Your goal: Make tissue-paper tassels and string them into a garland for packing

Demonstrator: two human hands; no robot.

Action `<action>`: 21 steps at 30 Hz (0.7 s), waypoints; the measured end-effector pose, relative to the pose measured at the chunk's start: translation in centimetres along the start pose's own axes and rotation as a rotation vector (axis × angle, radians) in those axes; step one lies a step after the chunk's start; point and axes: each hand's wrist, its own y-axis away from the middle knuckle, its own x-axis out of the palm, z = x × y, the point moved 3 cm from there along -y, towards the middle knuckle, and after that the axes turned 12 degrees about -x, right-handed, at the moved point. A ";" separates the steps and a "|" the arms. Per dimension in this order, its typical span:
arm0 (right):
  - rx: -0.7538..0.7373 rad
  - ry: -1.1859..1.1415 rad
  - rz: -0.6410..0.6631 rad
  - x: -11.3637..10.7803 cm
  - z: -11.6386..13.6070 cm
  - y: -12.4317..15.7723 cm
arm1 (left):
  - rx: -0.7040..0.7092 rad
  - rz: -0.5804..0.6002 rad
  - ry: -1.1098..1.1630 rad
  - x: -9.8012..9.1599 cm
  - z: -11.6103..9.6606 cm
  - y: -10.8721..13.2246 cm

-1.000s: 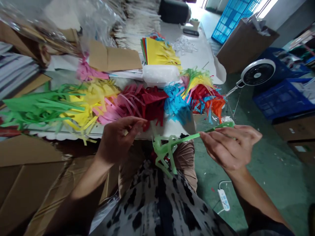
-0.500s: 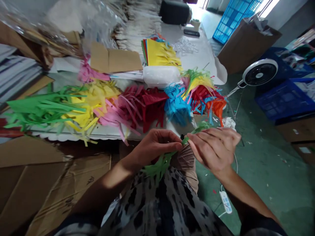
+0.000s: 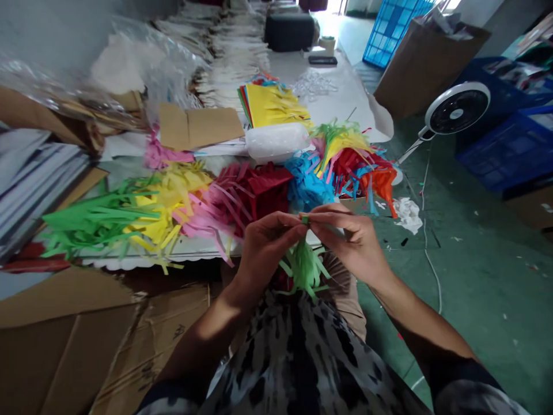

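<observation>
Cardboard takes up most of the lower left: flattened brown cartons (image 3: 64, 340) lying open on the floor, with nothing I can make out inside them. Above them runs the long white table (image 3: 345, 98), heaped along its near edge with fringed paper: green (image 3: 95, 219), then yellow (image 3: 173, 196), dark red (image 3: 254, 190), blue (image 3: 306, 181) and a mixed heap (image 3: 349, 155) at the far right end. Across the aisle stands a tall brown box (image 3: 421, 63) with crumpled pale paper poking out of its top. Beside it are stacked blue crates (image 3: 514, 150); their contents are too blurred to tell. A white floor fan (image 3: 455, 109) sits in front of them. On the table's far left a clear plastic bag (image 3: 129, 75) lies slumped over pale material, and behind the red fringe there is a white plastic pack (image 3: 276, 141), just in front of a stack of flat coloured sheets (image 3: 272, 104) with yellow on top.

The person sits at the table edge, both hands raised over their lap. The left hand (image 3: 263, 248) is curled nearly closed, thumb and fingertips pinched on the top of a green tassel (image 3: 305, 265). The right hand (image 3: 349, 242) meets it from the other side, fingers pressed together on the same rolled top. The tassel's cut strips hang loose below the two hands, just above the patterned clothing.
</observation>
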 end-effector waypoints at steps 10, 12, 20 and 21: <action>-0.120 0.144 0.621 1.6 -2.5 4.6 | 0.356 -0.242 0.153 -5.2 -5.1 -2.3; -0.153 0.292 0.523 -0.1 -2.2 4.0 | 0.318 -0.218 0.096 -5.3 -5.1 -1.7; -0.166 0.262 -0.048 -0.1 1.6 -0.8 | 0.172 -0.009 -0.074 -0.6 -2.0 0.6; -0.176 0.258 -0.054 0.4 1.7 -1.0 | 0.159 -0.009 -0.084 -0.5 -1.8 0.7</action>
